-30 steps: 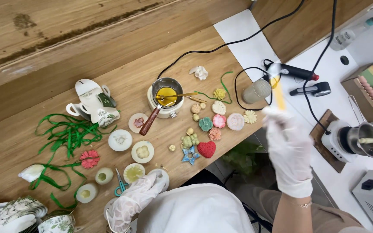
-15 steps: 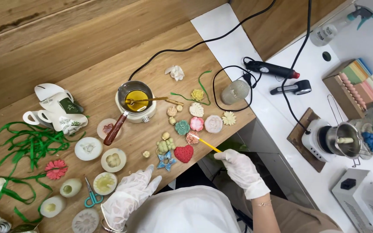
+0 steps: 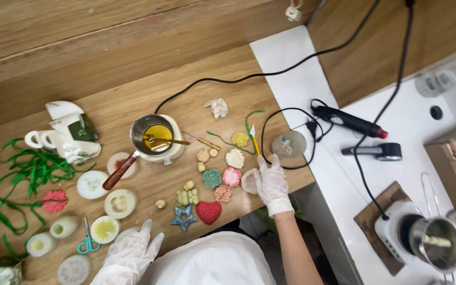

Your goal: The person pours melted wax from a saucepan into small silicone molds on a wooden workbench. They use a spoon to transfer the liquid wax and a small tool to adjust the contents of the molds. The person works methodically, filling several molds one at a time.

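Observation:
My right hand (image 3: 272, 183), in a thin white glove, holds a thin yellow stick (image 3: 254, 141) with a pale tip that points away from me. The hand rests on the wooden table (image 3: 186, 89), against a pale round wax piece (image 3: 249, 181). Beside it lie a pink flower (image 3: 231, 176), a teal flower (image 3: 212, 178), a cream shell (image 3: 235, 158) and a red heart (image 3: 208, 212). My gloved left hand (image 3: 127, 257) lies flat with spread fingers at the near table edge, holding nothing, next to a white round mould (image 3: 104, 229).
A small pot of yellow wax (image 3: 157, 138) with a wooden handle sits on a white warmer. White cups (image 3: 64, 132), green ribbon (image 3: 32, 169) and teal scissors (image 3: 86, 240) lie left. On the white counter are a heat gun (image 3: 349, 121), cables and a second pot (image 3: 434, 240).
My right hand came down from the counter side with the stick and now rests on the table by the pale round piece. The left hand stayed at the near edge.

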